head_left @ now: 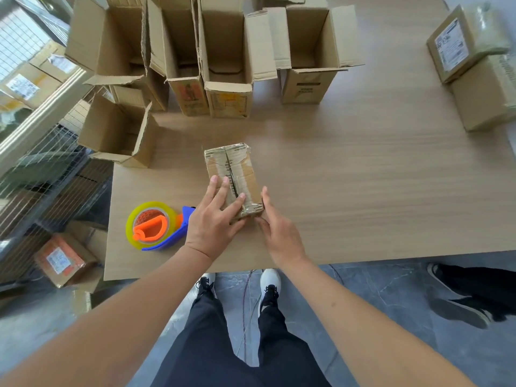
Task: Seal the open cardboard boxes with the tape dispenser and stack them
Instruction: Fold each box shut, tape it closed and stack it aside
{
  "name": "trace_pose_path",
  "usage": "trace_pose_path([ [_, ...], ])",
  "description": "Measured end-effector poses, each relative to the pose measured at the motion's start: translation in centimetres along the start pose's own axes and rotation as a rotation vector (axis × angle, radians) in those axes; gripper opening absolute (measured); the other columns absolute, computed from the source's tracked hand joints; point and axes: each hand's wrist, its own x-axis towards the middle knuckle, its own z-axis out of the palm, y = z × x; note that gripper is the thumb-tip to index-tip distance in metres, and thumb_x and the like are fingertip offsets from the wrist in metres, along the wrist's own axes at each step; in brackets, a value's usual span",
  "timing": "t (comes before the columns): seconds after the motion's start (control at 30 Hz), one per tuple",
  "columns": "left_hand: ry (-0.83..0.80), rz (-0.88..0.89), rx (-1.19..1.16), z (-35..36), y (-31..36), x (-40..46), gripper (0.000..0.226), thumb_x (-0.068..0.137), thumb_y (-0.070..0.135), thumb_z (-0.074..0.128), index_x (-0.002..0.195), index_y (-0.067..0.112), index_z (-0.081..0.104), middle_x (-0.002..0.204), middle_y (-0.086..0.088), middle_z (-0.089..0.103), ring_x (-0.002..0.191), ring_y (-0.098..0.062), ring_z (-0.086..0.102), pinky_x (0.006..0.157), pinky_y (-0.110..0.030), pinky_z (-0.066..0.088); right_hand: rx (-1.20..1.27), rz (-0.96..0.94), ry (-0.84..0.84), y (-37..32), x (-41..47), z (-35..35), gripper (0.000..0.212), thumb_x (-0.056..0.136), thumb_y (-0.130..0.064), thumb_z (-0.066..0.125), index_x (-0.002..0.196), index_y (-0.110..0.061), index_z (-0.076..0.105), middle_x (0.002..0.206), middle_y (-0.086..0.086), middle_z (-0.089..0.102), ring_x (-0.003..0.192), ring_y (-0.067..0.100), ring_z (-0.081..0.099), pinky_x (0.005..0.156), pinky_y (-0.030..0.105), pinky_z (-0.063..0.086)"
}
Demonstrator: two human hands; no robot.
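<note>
A small taped cardboard box (237, 169) lies closed on the wooden table (363, 191) near the front edge. My left hand (215, 219) rests flat on its near left top, fingers spread over the flaps. My right hand (279, 233) presses against the box's near right corner. The tape dispenser (156, 226), blue with an orange handle and a yellow roll, lies on the table just left of my left hand; nobody holds it. Several open cardboard boxes (226, 65) stand in a row at the back of the table.
Two sealed boxes (474, 65) are stacked at the far right of the table. A smaller open box (120, 132) sits at the left edge. A wire cage (42, 169) and a labelled box (64, 261) are on the floor left. Another person's shoes (460, 291) stand at the right.
</note>
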Motion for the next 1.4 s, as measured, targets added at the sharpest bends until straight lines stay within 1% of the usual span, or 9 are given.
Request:
trace_pose_path([
  [0.13, 0.019, 0.024, 0.004, 0.0, -0.1, -0.1, 0.053, 0.072, 0.026, 0.093, 0.12, 0.011, 0.076, 0.139, -0.03, 0.058, 0.133, -0.053, 0.05, 0.09, -0.052, 0.059, -0.088, -0.183, -0.07, 0.0, 0.6, -1.9, 0.071, 0.101, -0.04, 0.061, 0.161, -0.022, 0.028, 0.165, 0.0, 0.031, 0.144, 0.019, 0.043, 0.1, 0.041, 0.052],
  [0.23, 0.052, 0.044, 0.011, 0.1, -0.4, -0.1, 0.054, 0.071, 0.021, 0.094, 0.121, 0.012, 0.076, 0.138, -0.029, 0.059, 0.132, -0.053, 0.051, 0.089, -0.052, 0.059, -0.158, -0.25, -0.035, 0.4, 1.4, -2.7, 0.05, 0.098, -0.019, 0.068, 0.146, -0.021, 0.055, 0.157, 0.01, 0.045, 0.136, 0.027, 0.054, 0.091, 0.05, 0.058],
  [0.37, 0.1, 0.037, -0.019, 0.4, -0.2, -0.3, 0.052, 0.073, 0.02, 0.093, 0.122, 0.012, 0.076, 0.139, -0.028, 0.059, 0.133, -0.053, 0.05, 0.09, -0.052, 0.059, -0.181, -0.331, 0.021, 0.6, 2.5, -3.3, 0.046, 0.084, -0.005, 0.079, 0.127, -0.02, 0.073, 0.125, 0.015, 0.064, 0.098, 0.027, 0.066, 0.074, 0.047, 0.06],
  [0.43, 0.103, 0.032, -0.036, 0.3, -0.2, -0.3, 0.055, 0.072, 0.019, 0.094, 0.123, 0.012, 0.075, 0.141, -0.028, 0.057, 0.135, -0.052, 0.049, 0.092, -0.053, 0.058, -0.172, -0.366, 0.066, 0.7, 3.2, -3.4, 0.04, 0.082, -0.007, 0.082, 0.119, -0.02, 0.077, 0.1, 0.009, 0.061, 0.077, 0.016, 0.052, 0.061, 0.042, 0.056],
  [0.57, 0.026, 0.027, -0.099, -0.4, -0.4, -0.6, 0.064, 0.073, 0.022, 0.091, 0.133, 0.012, 0.069, 0.151, -0.024, 0.049, 0.144, -0.047, 0.039, 0.101, -0.052, 0.054, -0.148, -0.412, 0.098, 0.8, 3.3, -3.1, 0.031, 0.084, -0.008, 0.081, 0.114, -0.013, 0.078, 0.083, 0.008, 0.056, 0.066, 0.023, 0.053, 0.055, 0.041, 0.052],
  [0.8, -0.085, 0.15, -0.148, -2.9, -3.8, 0.1, 0.072, 0.075, 0.025, 0.091, 0.136, 0.0, 0.063, 0.154, -0.014, 0.049, 0.148, -0.032, 0.039, 0.115, -0.048, 0.044, -0.125, -0.347, 0.051, 0.5, 3.4, -2.9, 0.035, 0.076, -0.021, 0.089, 0.108, -0.013, 0.078, 0.085, 0.006, 0.057, 0.07, 0.025, 0.059, 0.058, 0.041, 0.054],
  [1.2, -0.117, 0.126, -0.232, -3.0, -3.6, 0.1, 0.071, 0.078, 0.025, 0.09, 0.137, -0.001, 0.061, 0.154, -0.014, 0.048, 0.148, -0.033, 0.038, 0.115, -0.052, 0.042, -0.392, -0.293, 0.078, -1.3, 3.7, -2.0, 0.045, 0.073, -0.046, 0.087, 0.096, -0.022, 0.058, 0.086, 0.001, 0.044, 0.065, 0.016, 0.041, 0.045, 0.033, 0.046],
  [1.33, -0.258, 0.184, -0.268, -4.5, -5.4, 0.9, 0.078, 0.082, 0.039, 0.086, 0.145, 0.004, 0.055, 0.159, -0.008, 0.043, 0.153, -0.027, 0.031, 0.121, -0.048, 0.035, -0.309, -0.25, -0.034, -1.1, 4.2, -2.4, 0.049, 0.074, -0.05, 0.086, 0.1, -0.031, 0.048, 0.091, 0.0, 0.045, 0.066, 0.02, 0.051, 0.05, 0.034, 0.047],
  [1.4, -0.324, 0.222, -0.248, -5.0, -6.1, 1.5, 0.077, 0.082, 0.034, 0.086, 0.146, 0.005, 0.054, 0.159, -0.009, 0.042, 0.153, -0.028, 0.03, 0.121, -0.049, 0.035, -0.255, -0.263, -0.118, -0.6, 4.4, -3.3, 0.046, 0.077, -0.055, 0.079, 0.107, -0.029, 0.056, 0.095, -0.004, 0.045, 0.068, 0.017, 0.051, 0.055, 0.033, 0.047],
])
